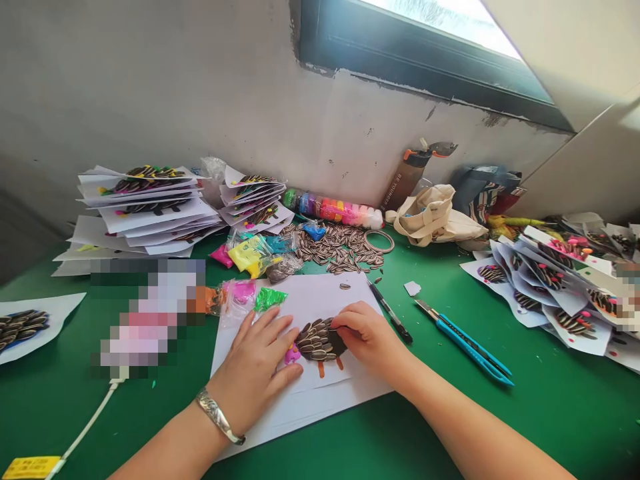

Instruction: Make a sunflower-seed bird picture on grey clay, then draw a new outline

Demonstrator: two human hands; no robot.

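A figure made of striped sunflower seeds lies on white paper, with dark clay still showing on its right, a pink clay part at its left and two orange legs below. My left hand, with a silver bangle at the wrist, rests flat on the paper, fingers spread, fingertips beside the pink part. Thumb and forefinger of my right hand are pinched at the upper right of the figure, on a sunflower seed largely covered by the fingertips. A loose seed lies farther up the paper.
Behind the paper are heaped sunflower seeds, a tape roll and bagged clay. A pen and a blue utility knife, blade showing, lie right. Stacked seed pictures stand left, others right.
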